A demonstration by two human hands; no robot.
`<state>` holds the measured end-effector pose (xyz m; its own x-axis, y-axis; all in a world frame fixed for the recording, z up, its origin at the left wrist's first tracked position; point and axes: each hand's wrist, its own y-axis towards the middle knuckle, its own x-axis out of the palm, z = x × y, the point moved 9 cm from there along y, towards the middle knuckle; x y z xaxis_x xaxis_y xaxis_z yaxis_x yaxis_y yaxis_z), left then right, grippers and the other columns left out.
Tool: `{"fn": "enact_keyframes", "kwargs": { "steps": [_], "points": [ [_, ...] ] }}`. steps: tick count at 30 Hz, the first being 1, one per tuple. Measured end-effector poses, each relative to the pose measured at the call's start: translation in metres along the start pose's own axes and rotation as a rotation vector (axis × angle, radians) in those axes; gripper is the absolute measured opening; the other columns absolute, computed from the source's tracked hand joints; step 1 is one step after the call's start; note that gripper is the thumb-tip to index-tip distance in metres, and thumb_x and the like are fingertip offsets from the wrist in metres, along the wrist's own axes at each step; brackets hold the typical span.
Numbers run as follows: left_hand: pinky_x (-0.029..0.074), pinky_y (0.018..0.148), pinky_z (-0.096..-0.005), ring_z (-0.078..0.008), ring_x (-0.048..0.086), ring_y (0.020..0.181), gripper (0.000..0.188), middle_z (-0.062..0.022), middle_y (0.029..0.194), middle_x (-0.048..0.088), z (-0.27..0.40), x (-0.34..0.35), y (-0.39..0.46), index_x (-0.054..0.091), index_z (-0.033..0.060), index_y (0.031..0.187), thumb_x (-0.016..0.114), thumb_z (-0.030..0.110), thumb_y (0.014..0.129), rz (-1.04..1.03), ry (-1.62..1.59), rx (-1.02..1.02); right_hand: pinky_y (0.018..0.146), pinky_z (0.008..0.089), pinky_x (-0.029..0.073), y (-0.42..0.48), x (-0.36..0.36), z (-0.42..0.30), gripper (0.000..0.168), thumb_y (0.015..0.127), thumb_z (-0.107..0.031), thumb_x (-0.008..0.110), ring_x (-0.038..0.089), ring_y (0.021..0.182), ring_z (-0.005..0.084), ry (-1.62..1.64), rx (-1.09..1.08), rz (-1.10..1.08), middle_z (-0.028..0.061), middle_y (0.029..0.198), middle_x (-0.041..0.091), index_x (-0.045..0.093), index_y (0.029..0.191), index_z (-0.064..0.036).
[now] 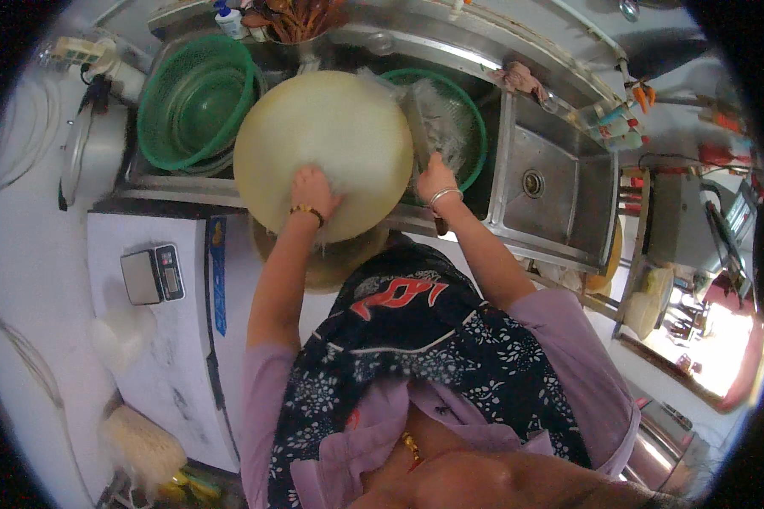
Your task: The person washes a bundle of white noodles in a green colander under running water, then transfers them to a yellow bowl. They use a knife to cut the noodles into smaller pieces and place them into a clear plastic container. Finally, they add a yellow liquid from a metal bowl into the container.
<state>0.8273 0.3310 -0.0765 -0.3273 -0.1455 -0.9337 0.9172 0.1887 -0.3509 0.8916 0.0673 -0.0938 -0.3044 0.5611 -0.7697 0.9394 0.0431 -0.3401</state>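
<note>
A large round cutting board [331, 133], pale and wet-looking, lies across the near edge of a steel sink. My left hand [314, 194] rests on the lower middle of the board, its fingers spread. At the board's right side, my right hand [437, 181] grips the handle of a cleaver [419, 127], whose broad blade points away from me. Just beyond the blade, a green plastic basket [481, 137] holds clear plastic film [442, 114]. Part of a brown round object [350, 261] shows under the board's near edge.
Green baskets [197, 102] stand in the sink at left. An empty steel basin [541, 184] with a drain is at right. A digital kitchen scale [153, 275] lies on a white cabinet at left. A lidded metal pot [99, 153] stands beyond it.
</note>
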Motion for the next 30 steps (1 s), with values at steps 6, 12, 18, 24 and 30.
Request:
{"fn": "enact_keyframes", "kwargs": {
  "steps": [6, 12, 18, 24, 30],
  "points": [
    [0.035, 0.097, -0.0421, -0.0350, 0.044, 0.111, 0.069, -0.0221, 0.113, 0.050, -0.010, -0.011, -0.013, 0.046, -0.0050, 0.111, 0.074, 0.038, 0.065, 0.061, -0.077, -0.030, 0.068, 0.0505, 0.047, 0.003, -0.007, -0.020, 0.026, 0.079, -0.013, 0.054, 0.058, 0.077, 0.0446, 0.011, -0.140, 0.029, 0.0270, 0.077, 0.060, 0.041, 0.098, -0.001],
    [0.037, 0.092, -0.0432, -0.0364, 0.045, 0.104, 0.063, -0.0219, 0.106, 0.052, -0.033, -0.015, -0.023, 0.046, -0.0037, 0.108, 0.074, 0.033, 0.065, 0.292, -0.053, 0.085, 0.066, 0.0493, 0.046, -0.024, 0.060, -0.141, 0.022, 0.077, -0.012, 0.053, 0.058, 0.075, 0.0432, 0.191, -0.486, -0.142, 0.0235, 0.077, 0.060, 0.045, 0.094, -0.001],
    [0.035, 0.093, -0.0445, -0.0381, 0.043, 0.106, 0.068, -0.0222, 0.110, 0.049, -0.051, -0.008, -0.024, 0.042, -0.0029, 0.112, 0.076, 0.027, 0.062, 0.132, -0.013, 0.035, 0.071, 0.0496, 0.045, 0.004, 0.075, -0.166, 0.023, 0.076, -0.012, 0.053, 0.057, 0.080, 0.0441, 0.364, -0.349, -0.113, 0.0264, 0.082, 0.058, 0.047, 0.094, -0.001],
    [0.036, 0.091, -0.0440, -0.0381, 0.044, 0.104, 0.065, -0.0225, 0.107, 0.048, -0.048, -0.037, -0.073, 0.042, -0.0019, 0.111, 0.075, 0.024, 0.062, 0.257, -0.077, 0.007, 0.066, 0.0467, 0.046, -0.008, 0.019, -0.072, 0.028, 0.075, -0.016, 0.056, 0.058, 0.076, 0.0422, 0.346, -0.107, 0.045, 0.0242, 0.080, 0.059, 0.046, 0.096, 0.000],
    [0.038, 0.088, -0.0442, -0.0371, 0.048, 0.098, 0.054, -0.0215, 0.103, 0.050, -0.038, -0.039, -0.025, 0.048, -0.0013, 0.108, 0.071, 0.023, 0.066, 0.221, -0.103, 0.135, 0.066, 0.0453, 0.049, -0.013, -0.012, 0.012, 0.030, 0.078, -0.015, 0.058, 0.060, 0.076, 0.0404, 0.407, -0.032, 0.113, 0.0222, 0.082, 0.061, 0.048, 0.103, -0.002]
  ]
}}
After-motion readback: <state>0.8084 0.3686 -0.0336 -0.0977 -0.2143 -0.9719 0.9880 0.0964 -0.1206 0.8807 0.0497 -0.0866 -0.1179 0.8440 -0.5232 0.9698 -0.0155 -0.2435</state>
